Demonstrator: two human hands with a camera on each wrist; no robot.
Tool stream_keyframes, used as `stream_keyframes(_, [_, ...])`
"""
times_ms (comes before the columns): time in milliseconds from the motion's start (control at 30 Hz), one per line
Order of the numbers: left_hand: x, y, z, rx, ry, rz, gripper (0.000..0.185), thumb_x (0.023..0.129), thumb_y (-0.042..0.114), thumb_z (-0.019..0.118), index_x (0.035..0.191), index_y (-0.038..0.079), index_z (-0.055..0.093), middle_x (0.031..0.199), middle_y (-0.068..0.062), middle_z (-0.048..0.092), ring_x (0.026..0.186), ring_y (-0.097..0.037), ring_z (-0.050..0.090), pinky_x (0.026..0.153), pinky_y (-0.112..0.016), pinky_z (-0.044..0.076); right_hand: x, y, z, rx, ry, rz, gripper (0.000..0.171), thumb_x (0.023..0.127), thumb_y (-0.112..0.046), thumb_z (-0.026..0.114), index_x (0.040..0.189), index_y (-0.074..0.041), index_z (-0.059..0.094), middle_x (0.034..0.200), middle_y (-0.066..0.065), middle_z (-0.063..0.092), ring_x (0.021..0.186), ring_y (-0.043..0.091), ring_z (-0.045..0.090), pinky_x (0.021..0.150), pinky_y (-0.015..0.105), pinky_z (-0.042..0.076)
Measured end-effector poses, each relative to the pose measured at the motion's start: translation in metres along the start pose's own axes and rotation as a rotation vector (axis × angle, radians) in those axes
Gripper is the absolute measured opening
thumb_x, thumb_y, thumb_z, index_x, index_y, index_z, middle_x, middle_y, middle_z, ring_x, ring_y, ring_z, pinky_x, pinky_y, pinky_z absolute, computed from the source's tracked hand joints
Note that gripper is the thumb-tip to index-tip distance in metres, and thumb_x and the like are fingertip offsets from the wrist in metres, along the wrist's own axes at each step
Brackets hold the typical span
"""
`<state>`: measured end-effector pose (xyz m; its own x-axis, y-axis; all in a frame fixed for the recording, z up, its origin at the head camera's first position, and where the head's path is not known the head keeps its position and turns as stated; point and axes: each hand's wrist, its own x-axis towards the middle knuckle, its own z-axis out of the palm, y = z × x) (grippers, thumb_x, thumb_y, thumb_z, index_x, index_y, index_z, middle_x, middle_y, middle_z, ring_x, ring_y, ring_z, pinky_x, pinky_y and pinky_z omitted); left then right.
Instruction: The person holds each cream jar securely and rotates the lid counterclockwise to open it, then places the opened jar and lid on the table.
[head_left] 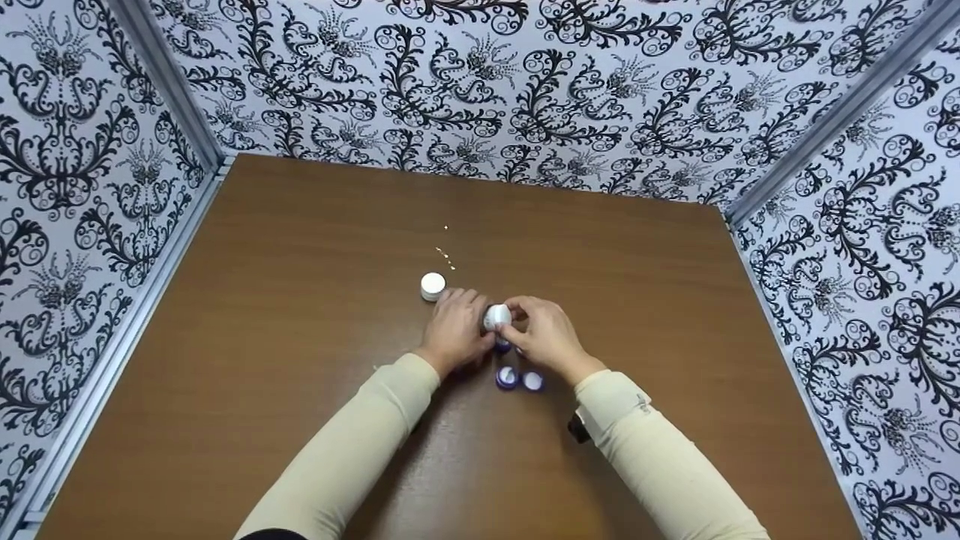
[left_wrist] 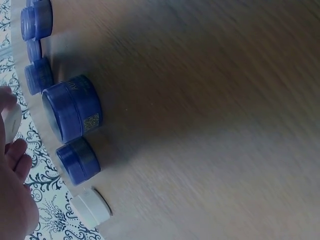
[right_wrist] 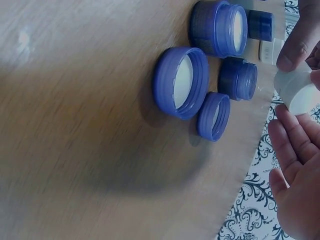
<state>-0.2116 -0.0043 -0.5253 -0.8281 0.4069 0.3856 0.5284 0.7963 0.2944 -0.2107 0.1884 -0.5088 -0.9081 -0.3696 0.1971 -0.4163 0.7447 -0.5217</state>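
Note:
In the head view my left hand [head_left: 457, 326] and right hand [head_left: 547, 334] meet over the middle of the table around a small white jar [head_left: 498, 317]. The right thumb and fingers pinch its side. From the right wrist, the left thumb [right_wrist: 292, 55] presses on the same white jar [right_wrist: 295, 90], while right fingertips [right_wrist: 285, 115] touch it from the opposite side. Below the hands stand a large open blue jar [right_wrist: 217, 30] and a smaller open blue jar [right_wrist: 237, 80]. Two blue lids, one large [right_wrist: 167, 85] and one small [right_wrist: 202, 122], lie beside them.
Another white jar [head_left: 433, 286] stands just beyond the left fingers. A smaller blue jar [left_wrist: 79, 160] sits between it and the large blue jar [left_wrist: 75, 110] in the left wrist view. Patterned walls [head_left: 465, 90] enclose the brown table [head_left: 300, 247] at the back and sides.

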Motion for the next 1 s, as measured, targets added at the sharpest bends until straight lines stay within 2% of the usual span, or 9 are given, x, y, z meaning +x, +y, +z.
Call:
stream_keyframes(333, [0.0016, -0.0011, 0.0029, -0.017, -0.056, -0.012, 0.046, 0.073, 0.036, 0.08, 0.107, 0.009, 0.068, 0.102, -0.005, 0.065, 0.101, -0.028, 0.059, 0.098, -0.042, 0.04, -0.0011, 0.0011, 0.0002, 0.022, -0.011, -0.005, 0.035, 0.085, -0.027, 0.077, 0.113, -0.006, 0.069, 0.099, 0.001, 0.071, 0.09, 0.023, 0.069, 0.085, 0.039, 0.05])
stream_keyframes(700, [0.0035, -0.0041, 0.005, -0.023, -0.028, 0.035, 0.036, 0.073, 0.036, 0.08, 0.097, 0.011, 0.071, 0.092, -0.003, 0.067, 0.092, -0.025, 0.062, 0.093, -0.041, 0.044, -0.0006, -0.0016, -0.0023, 0.039, -0.054, 0.033, 0.033, 0.086, -0.026, 0.075, 0.112, -0.008, 0.069, 0.099, -0.002, 0.071, 0.094, 0.016, 0.066, 0.084, 0.037, 0.049])
stream_keyframes(1000, [0.0047, -0.0027, 0.0018, -0.021, 0.012, 0.057, 0.033, 0.073, 0.035, 0.08, 0.094, 0.01, 0.072, 0.086, -0.003, 0.066, 0.088, -0.025, 0.062, 0.089, -0.04, 0.044, 0.0014, -0.0027, -0.0039, -0.044, -0.034, -0.022, 0.034, 0.082, -0.025, 0.074, 0.11, -0.007, 0.068, 0.099, -0.001, 0.068, 0.092, 0.018, 0.064, 0.083, 0.038, 0.049])
